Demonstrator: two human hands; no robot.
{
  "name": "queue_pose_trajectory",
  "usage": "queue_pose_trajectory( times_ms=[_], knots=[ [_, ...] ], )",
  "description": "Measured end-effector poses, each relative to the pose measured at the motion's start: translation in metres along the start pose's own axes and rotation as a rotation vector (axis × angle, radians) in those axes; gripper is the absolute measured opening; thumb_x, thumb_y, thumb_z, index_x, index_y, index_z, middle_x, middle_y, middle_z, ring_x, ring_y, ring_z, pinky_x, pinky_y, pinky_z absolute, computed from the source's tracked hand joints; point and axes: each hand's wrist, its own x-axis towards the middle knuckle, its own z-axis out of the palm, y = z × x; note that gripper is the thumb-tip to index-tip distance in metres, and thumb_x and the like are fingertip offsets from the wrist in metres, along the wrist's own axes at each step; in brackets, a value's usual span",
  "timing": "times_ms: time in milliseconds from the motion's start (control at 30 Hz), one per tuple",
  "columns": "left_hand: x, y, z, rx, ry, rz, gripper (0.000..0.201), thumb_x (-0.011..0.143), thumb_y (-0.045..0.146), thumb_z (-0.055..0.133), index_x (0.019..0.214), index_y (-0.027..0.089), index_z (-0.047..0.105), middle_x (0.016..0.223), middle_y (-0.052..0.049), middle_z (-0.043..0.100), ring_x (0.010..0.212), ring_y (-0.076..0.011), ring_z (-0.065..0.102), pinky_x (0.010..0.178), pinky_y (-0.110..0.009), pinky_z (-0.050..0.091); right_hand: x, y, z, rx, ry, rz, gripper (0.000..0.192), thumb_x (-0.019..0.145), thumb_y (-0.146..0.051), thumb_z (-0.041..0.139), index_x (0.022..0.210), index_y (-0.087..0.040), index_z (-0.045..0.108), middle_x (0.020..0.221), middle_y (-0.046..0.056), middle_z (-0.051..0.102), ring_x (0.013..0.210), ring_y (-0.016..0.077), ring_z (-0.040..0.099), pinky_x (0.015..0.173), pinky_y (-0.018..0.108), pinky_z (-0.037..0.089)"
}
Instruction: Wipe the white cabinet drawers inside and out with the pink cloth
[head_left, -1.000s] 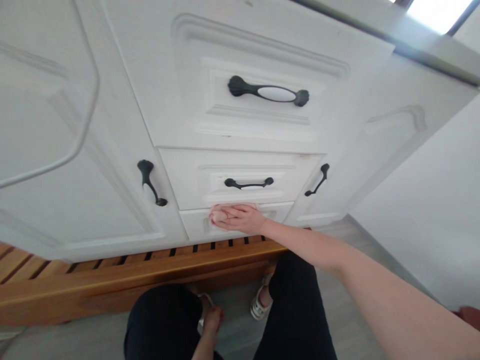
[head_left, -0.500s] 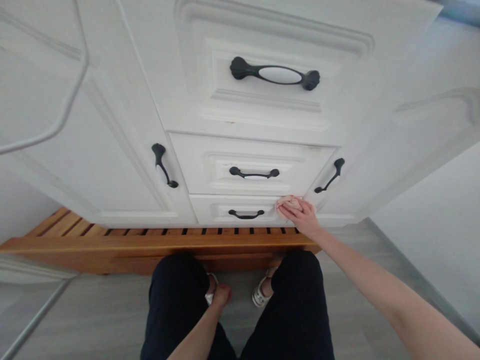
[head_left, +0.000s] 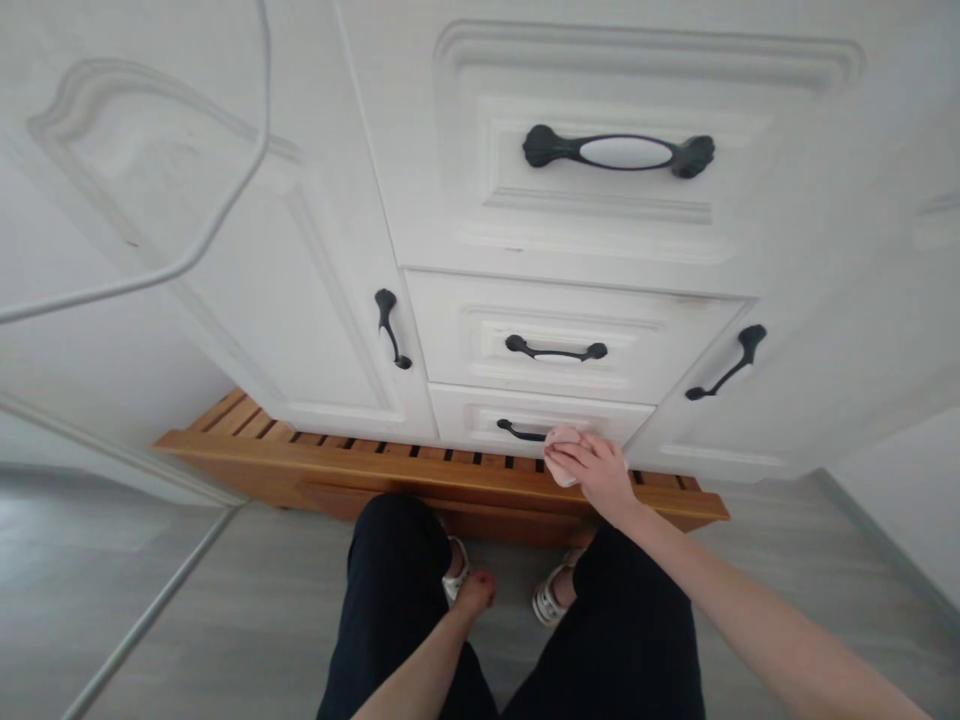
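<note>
My right hand [head_left: 606, 482] is closed on a pink cloth [head_left: 559, 455], bunched under the fingers. The cloth covers the right end of the bottom drawer's dark handle [head_left: 516, 431] and hangs at the lower part of the white bottom drawer [head_left: 465, 412]. Whether it presses on the drawer front or only on the handle, I cannot tell. Down between the knees, my left hand [head_left: 478, 592] is curled shut beside a white shoe, with nothing seen in it.
Above are the middle drawer [head_left: 442, 310] and a larger top drawer [head_left: 465, 210], both with dark handles. Cabinet doors flank them. A slatted wooden bench [head_left: 360, 458] runs along the cabinet's foot. A white cable [head_left: 225, 205] crosses at upper left. A wall stands at right.
My right hand has moved the cloth left, from the bottom drawer's upper right corner to its handle. The view has shifted left. My left hand stays low between the knees.
</note>
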Motion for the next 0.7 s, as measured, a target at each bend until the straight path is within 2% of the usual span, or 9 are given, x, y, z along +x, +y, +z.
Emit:
queue_pose_trajectory(
  times_ms=[67, 133, 267, 367, 467, 600, 700],
  knots=[
    [0.001, 0.002, 0.002, -0.027, 0.000, -0.018, 0.020, 0.099, 0.033, 0.062, 0.099, 0.013, 0.064, 0.087, -0.001, 0.066, 0.074, -0.0128, 0.063, 0.070, -0.029, 0.057, 0.028, -0.010, -0.009, -0.026, 0.120, 0.064, 0.048, 0.099, -0.014, 0.056, 0.141, -0.035, 0.062, 0.135, -0.002, 0.070, 0.124, 0.0264, 0.049, 0.095, 0.042, 0.036],
    [-0.001, 0.005, 0.004, -0.058, -0.003, -0.022, 0.021, 0.099, 0.034, 0.063, 0.100, 0.013, 0.065, 0.089, -0.002, 0.066, 0.076, -0.0131, 0.063, 0.071, -0.029, 0.057, 0.056, -0.022, -0.005, -0.045, 0.152, 0.062, 0.051, 0.099, -0.015, 0.055, 0.147, -0.033, 0.057, 0.138, -0.001, 0.068, 0.127, 0.0274, 0.048, 0.098, 0.043, 0.035],
    [-0.006, 0.010, 0.006, -0.116, -0.013, -0.024, 0.020, 0.099, 0.032, 0.063, 0.101, 0.013, 0.065, 0.090, -0.002, 0.067, 0.078, -0.0135, 0.064, 0.073, -0.030, 0.058, 0.097, -0.056, 0.030, -0.007, 0.076, -0.078, 0.060, 0.099, -0.014, 0.049, 0.156, -0.032, 0.045, 0.141, 0.001, 0.066, 0.129, 0.0267, 0.049, 0.100, 0.044, 0.034],
    [-0.010, 0.013, 0.003, -0.148, -0.025, -0.022, 0.019, 0.099, 0.032, 0.063, 0.098, 0.013, 0.065, 0.088, -0.001, 0.067, 0.077, -0.0133, 0.064, 0.073, -0.030, 0.058, 0.118, -0.085, 0.053, 0.097, -0.028, -0.047, 0.062, 0.098, -0.013, 0.045, 0.158, -0.029, 0.042, 0.143, 0.006, 0.064, 0.134, 0.0285, 0.047, 0.102, 0.046, 0.036],
    [-0.013, 0.015, 0.000, -0.164, -0.038, -0.018, 0.021, 0.099, 0.034, 0.062, 0.097, 0.013, 0.065, 0.086, -0.001, 0.067, 0.075, -0.0132, 0.064, 0.074, -0.031, 0.057, 0.134, -0.104, 0.064, 0.134, -0.129, -0.095, 0.052, 0.100, -0.014, 0.041, 0.150, -0.024, 0.050, 0.140, 0.009, 0.065, 0.138, 0.0297, 0.045, 0.104, 0.048, 0.038],
    [-0.014, 0.017, -0.003, -0.170, -0.043, -0.017, 0.021, 0.100, 0.035, 0.062, 0.097, 0.013, 0.065, 0.085, 0.000, 0.066, 0.074, -0.0132, 0.064, 0.073, -0.031, 0.057, 0.152, -0.114, 0.072, 0.080, -0.272, -0.363, 0.036, 0.103, -0.015, 0.038, 0.129, -0.017, 0.062, 0.135, 0.012, 0.066, 0.137, 0.0255, 0.046, 0.105, 0.044, 0.040],
    [-0.013, 0.017, -0.003, -0.169, -0.048, -0.007, 0.021, 0.100, 0.034, 0.062, 0.098, 0.013, 0.064, 0.086, -0.001, 0.066, 0.075, -0.0132, 0.064, 0.073, -0.031, 0.057, 0.169, -0.125, 0.083, 0.093, -0.348, -0.468, 0.030, 0.105, -0.017, 0.037, 0.115, -0.020, 0.065, 0.133, 0.009, 0.066, 0.139, 0.0215, 0.045, 0.106, 0.041, 0.041]
  ],
)
